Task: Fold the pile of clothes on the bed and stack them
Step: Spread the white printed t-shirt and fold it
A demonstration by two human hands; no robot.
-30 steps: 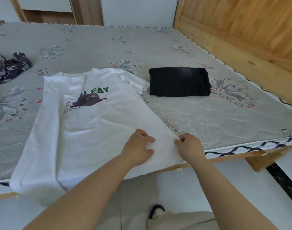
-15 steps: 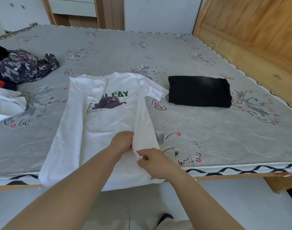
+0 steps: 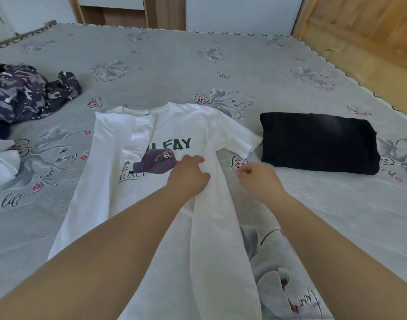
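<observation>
Gripping the folded-in right side of the white T-shirt [image 3: 165,181] with the left hand [image 3: 189,175], fingers curled into a fabric ridge just beside the purple cap print. Right hand [image 3: 258,179] just beside that grip, off the shirt's edge, hovering over the mattress [image 3: 244,65] with fingers loosely curled and holding nothing.

Progress, judged from the layout: roughly midway on this shirt. Left side and sleeve already turned in, well left of the grip; right body panel doubled over toward the middle; right sleeve beyond the grip still sticking out flat. Remaining: tuck that sleeve, fold lengthwise, stack.

One item done: black folded garment [image 3: 318,144], right of the right hand, probably the start of the stack. Still unfolded far left of the grip: camouflage-patterned clothing [image 3: 29,93] in a heap, and a white piece [image 3: 1,162] at the frame edge.

No baskets, boxes or other containers in view; everything lying straight on the mattress.
</observation>
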